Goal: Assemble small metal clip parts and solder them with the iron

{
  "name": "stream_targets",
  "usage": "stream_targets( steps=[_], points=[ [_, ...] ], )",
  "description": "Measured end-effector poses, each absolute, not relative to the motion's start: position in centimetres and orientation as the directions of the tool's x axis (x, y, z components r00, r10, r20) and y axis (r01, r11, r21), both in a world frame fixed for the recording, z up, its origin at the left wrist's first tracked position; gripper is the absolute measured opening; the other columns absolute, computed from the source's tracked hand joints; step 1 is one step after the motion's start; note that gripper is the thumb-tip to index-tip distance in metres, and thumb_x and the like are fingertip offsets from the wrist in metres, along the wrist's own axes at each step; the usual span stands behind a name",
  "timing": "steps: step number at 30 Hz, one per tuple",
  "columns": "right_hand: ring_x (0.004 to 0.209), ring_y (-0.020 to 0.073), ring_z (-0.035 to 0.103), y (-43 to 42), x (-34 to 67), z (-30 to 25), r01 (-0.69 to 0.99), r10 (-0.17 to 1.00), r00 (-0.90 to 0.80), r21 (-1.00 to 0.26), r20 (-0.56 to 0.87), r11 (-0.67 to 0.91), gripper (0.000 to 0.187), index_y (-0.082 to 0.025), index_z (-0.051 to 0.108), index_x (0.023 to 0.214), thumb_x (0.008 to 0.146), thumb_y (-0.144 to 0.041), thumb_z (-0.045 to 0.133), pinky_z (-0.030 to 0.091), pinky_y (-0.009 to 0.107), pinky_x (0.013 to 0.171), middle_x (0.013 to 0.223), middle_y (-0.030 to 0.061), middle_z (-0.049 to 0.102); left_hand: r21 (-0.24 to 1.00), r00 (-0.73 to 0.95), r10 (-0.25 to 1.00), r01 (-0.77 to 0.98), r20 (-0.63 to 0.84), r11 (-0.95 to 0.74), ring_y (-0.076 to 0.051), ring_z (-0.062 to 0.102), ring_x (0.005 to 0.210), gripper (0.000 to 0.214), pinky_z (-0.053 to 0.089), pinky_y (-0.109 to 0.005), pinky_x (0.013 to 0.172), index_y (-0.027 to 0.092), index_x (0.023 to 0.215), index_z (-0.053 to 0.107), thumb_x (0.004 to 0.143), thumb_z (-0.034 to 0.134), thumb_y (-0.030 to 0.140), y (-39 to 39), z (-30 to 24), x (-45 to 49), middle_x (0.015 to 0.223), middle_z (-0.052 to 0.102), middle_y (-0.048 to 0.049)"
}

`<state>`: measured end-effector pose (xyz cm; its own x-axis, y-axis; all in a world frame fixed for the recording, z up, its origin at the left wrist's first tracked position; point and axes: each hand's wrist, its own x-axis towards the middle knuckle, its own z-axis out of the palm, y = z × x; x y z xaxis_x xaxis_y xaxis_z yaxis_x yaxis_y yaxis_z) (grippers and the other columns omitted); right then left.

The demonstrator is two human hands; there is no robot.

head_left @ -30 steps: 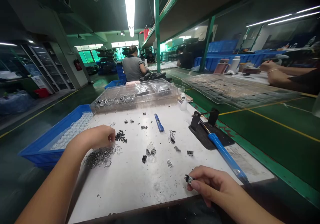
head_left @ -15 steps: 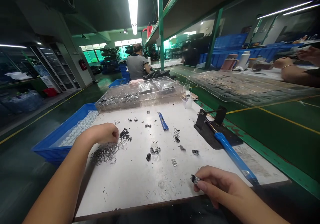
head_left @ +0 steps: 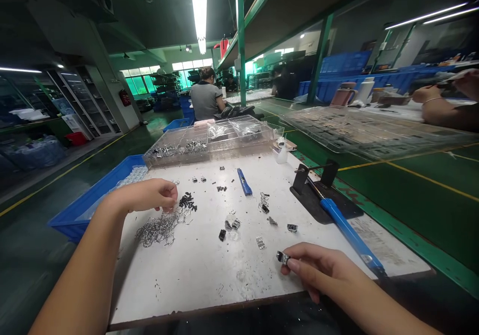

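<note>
**Two hands, two parts: a wire clip being picked while the metal piece waits**

Two hands are at work over the white work board [head_left: 209, 270]. The left hand [head_left: 149, 196] hovers at the top edge of the pile of wire clips [head_left: 159, 228], its fingers curled together and its fingertips pinched at the pile's upper strands; whether a single clip is already caught between them is too small to tell. The right hand [head_left: 318, 267] rests near the front edge of the board, thumb and forefinger pinching a small metal piece [head_left: 283, 257], which pokes out to the left of the fingertips, just above the surface.

Judging by this layout, the step in hand is fetching a clip to go with the held piece. The next move would call for one clip to be teased free of the tangle without dragging its neighbours along, then brought across to the right hand, so the piece needs to stay steady and turned the proper way in that pinch.

Around them lie loose bits: a cluster of small black parts [head_left: 188, 202] just beside the left fingertips, scattered metal pieces [head_left: 232, 223] mid-board, and a short blue tool [head_left: 244, 181] farther back. A blue-handled soldering iron [head_left: 346, 230] rests in its black stand [head_left: 318, 195] to the right. Behind sits a clear compartment box [head_left: 209, 139], and a blue bin [head_left: 93, 197] stands at the left. Another person's forearm [head_left: 437, 108] is at the neighbouring bench.
</note>
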<state>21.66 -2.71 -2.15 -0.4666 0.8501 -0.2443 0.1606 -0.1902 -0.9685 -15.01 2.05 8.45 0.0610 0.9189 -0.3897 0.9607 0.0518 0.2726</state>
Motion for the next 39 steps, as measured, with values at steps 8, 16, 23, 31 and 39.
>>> stream_targets(
  steps=[8, 16, 23, 31, 39],
  points=[
    [0.046, 0.0077, 0.046, -1.4, 21.1, -2.2, 0.213, 0.817, -0.500, -0.955, -0.287, -0.205, 0.044, -0.016, 0.065, 0.088, 0.072, -0.058, 0.069, 0.035, 0.024, 0.046, 0.083, 0.0052, 0.070, 0.390, 0.048, 0.888, 0.908, -0.458, 0.153, -0.021, 0.063, 0.066, 0.031, 0.049, -0.030, 0.060, 0.018, 0.077, 0.064, 0.070, 0.063, 0.049, 3.2, 7.0, -16.2, 0.071, 0.066, -0.0058],
    [0.053, 0.0074, 0.048, -0.8, 21.3, -1.9, 0.237, 0.750, -0.618, -0.966, -0.235, -0.108, 0.035, -0.015, 0.067, 0.089, 0.081, -0.049, 0.066, 0.038, 0.021, 0.052, 0.083, 0.0053, 0.072, 0.660, 0.168, 0.942, 0.748, -0.289, 0.070, -0.021, 0.068, 0.086, 0.032, 0.056, -0.032, 0.078, 0.021, 0.100, 0.067, 0.081, 0.062, 0.046, 2.8, 8.1, -13.6, 0.094, 0.071, -0.0066],
    [0.050, 0.0069, 0.048, -0.8, 21.4, -1.7, 0.186, 0.759, -0.598, -0.966, -0.255, -0.178, 0.036, -0.015, 0.067, 0.086, 0.078, -0.050, 0.069, 0.032, 0.020, 0.045, 0.082, 0.0052, 0.071, 0.828, 0.258, 0.964, 0.553, -0.064, -0.094, -0.016, 0.068, 0.069, 0.012, 0.057, -0.025, 0.062, 0.020, 0.087, 0.072, 0.080, 0.070, 0.030, 2.2, 6.4, -7.8, 0.076, 0.072, -0.0019],
    [0.050, 0.0067, 0.048, -0.8, 21.9, -1.6, 0.087, 0.715, -0.670, -0.978, -0.198, -0.189, 0.032, -0.015, 0.068, 0.087, 0.080, -0.046, 0.068, 0.035, 0.021, 0.049, 0.081, 0.0049, 0.071, 0.872, 0.487, 0.837, 0.263, 0.250, -0.412, -0.014, 0.070, 0.073, 0.012, 0.057, -0.022, 0.066, 0.018, 0.089, 0.072, 0.080, 0.067, 0.012, -1.3, 2.2, -0.3, 0.082, 0.074, -0.0035],
    [0.053, 0.0070, 0.048, -1.0, 22.0, -1.3, 0.085, 0.699, -0.683, -0.974, -0.211, -0.211, 0.029, -0.015, 0.067, 0.084, 0.081, -0.044, 0.067, 0.037, 0.022, 0.053, 0.078, 0.0032, 0.070, 0.744, 0.476, 0.761, 0.280, 0.441, -0.607, -0.015, 0.069, 0.074, 0.010, 0.055, -0.024, 0.068, 0.018, 0.087, 0.068, 0.082, 0.065, 0.010, -1.8, 0.9, 0.3, 0.081, 0.073, -0.0039]
  ],
)
